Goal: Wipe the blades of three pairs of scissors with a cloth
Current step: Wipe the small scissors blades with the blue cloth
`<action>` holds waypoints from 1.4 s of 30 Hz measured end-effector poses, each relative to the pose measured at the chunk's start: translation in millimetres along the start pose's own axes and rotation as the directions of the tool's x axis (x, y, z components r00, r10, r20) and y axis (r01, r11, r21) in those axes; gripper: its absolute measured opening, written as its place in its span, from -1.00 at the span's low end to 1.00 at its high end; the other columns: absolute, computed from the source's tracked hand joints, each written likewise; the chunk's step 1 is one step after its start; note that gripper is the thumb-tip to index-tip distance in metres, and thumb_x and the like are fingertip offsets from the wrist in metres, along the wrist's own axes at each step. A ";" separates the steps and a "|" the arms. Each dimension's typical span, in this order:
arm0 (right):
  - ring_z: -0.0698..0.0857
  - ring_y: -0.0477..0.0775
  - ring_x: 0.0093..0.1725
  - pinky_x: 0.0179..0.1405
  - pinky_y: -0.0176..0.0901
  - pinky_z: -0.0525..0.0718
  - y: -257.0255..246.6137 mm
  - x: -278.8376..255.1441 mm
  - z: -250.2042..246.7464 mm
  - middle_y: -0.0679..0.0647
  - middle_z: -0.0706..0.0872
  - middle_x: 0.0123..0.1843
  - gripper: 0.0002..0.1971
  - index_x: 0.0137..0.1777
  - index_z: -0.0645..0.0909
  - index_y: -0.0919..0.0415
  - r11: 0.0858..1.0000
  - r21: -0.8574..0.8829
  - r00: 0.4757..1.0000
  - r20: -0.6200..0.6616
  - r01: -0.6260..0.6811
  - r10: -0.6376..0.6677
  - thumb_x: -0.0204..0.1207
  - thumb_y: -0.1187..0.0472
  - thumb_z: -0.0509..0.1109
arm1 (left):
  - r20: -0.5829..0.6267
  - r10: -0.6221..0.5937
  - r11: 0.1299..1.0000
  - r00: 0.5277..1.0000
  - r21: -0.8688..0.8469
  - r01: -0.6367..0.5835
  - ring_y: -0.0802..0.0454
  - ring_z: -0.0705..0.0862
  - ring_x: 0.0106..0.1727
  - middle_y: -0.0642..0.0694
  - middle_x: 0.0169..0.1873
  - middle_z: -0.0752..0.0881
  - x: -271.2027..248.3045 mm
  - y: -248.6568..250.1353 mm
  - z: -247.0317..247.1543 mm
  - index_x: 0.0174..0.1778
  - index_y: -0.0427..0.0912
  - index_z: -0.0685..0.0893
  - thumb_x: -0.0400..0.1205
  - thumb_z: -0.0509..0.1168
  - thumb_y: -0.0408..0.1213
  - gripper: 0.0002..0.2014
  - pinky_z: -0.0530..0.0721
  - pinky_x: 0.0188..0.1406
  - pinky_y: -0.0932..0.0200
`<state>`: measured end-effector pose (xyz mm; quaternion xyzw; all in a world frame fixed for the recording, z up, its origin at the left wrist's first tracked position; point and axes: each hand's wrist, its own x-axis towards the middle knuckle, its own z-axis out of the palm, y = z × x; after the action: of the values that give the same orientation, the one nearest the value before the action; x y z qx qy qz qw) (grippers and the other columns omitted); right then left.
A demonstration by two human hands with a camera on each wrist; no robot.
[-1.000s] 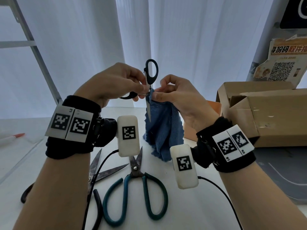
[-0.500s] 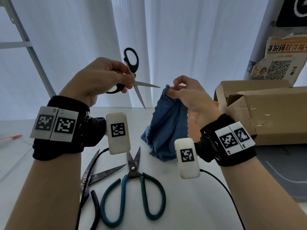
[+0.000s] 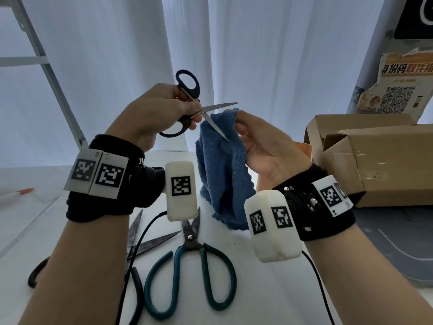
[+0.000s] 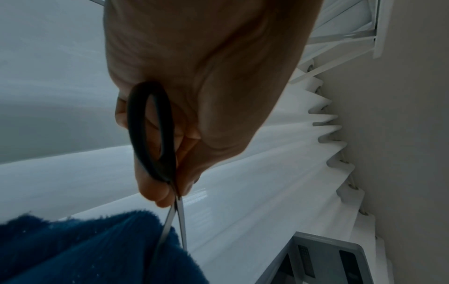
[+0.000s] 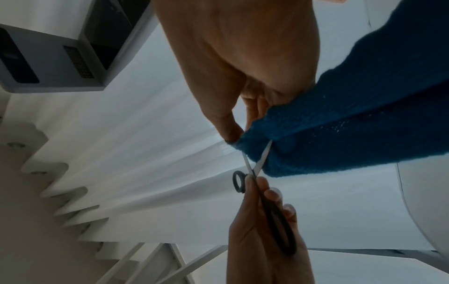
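Both forearms are raised before the chest, each wrist wearing a black band. The left hand (image 3: 159, 113) has its fingers curled in a grip, knuckles toward the camera. The right hand (image 3: 264, 146) shows its palm, fingertips pinched together.

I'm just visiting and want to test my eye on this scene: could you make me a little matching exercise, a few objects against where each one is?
Things:
1. black-handled scissors
2. blue cloth
3. teal-handled scissors
4. cardboard box

Places:
A. lying flat on the table, nearest the person
B. gripped in the left hand, blades open
C. standing at the right side of the table
D. held up by the right hand, hanging down

Pairs: 1-B, 2-D, 3-A, 4-C
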<state>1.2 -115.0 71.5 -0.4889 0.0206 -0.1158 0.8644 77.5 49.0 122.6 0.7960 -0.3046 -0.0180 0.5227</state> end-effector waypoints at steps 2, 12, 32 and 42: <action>0.78 0.12 -0.13 0.02 0.00 0.81 0.2 -0.1 -0.1 0.15 0.79 -0.05 -0.86 0.14 0.66 0.32 1.000 -0.014 1.000 0.019 0.023 -0.023 0.61 0.34 0.41 | 0.006 0.001 1.000 1.000 -0.010 -0.001 0.27 0.68 -0.48 -0.14 -0.20 0.78 -0.4 1.1 1.5 0.07 -0.27 0.71 0.73 0.32 -0.35 -0.90 0.49 -0.51 0.57; 0.79 0.13 -0.25 -0.26 -0.10 0.74 13.0 -1.0 3.0 0.24 0.78 -0.12 -0.62 0.01 0.55 0.19 0.976 -0.204 0.981 -0.162 0.075 -0.109 0.32 0.45 0.64 | -0.057 -0.036 0.999 0.998 -0.003 0.035 0.22 0.65 -0.59 -0.07 -0.41 0.70 1.1 7.7 27.7 -0.04 -0.24 0.63 0.67 0.30 -0.35 -0.96 0.50 -0.55 0.56; 0.85 0.20 -0.09 0.01 0.06 0.82 4.6 -4.8 1.2 0.18 0.87 -0.09 -0.58 -0.01 0.52 0.18 0.826 -0.519 0.945 -0.095 0.221 -0.312 0.30 0.34 0.70 | -0.013 -0.098 0.995 0.995 -0.014 0.098 0.13 0.75 -0.51 -0.10 -0.35 0.72 3.2 4.3 20.3 -0.08 -0.27 0.68 0.70 0.31 -0.32 -0.89 0.63 -0.30 0.28; 0.80 0.10 -0.19 -0.14 -0.10 0.81 -4.6 -3.5 -14.0 0.15 0.83 -0.10 -0.64 0.00 0.52 0.20 0.853 -0.507 0.962 -0.148 0.126 -0.231 0.37 0.43 0.63 | -0.098 -0.106 0.992 0.990 -0.076 0.099 0.16 0.71 -0.53 -0.10 -0.30 0.69 3.5 2.3 4.0 -0.08 -0.24 0.66 0.73 0.26 -0.33 -0.88 0.62 -0.36 0.36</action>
<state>-5.0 -128.3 67.8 -0.6781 0.0920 -0.2362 0.6898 77.9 43.3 123.7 0.7914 -0.2355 -0.0152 0.5639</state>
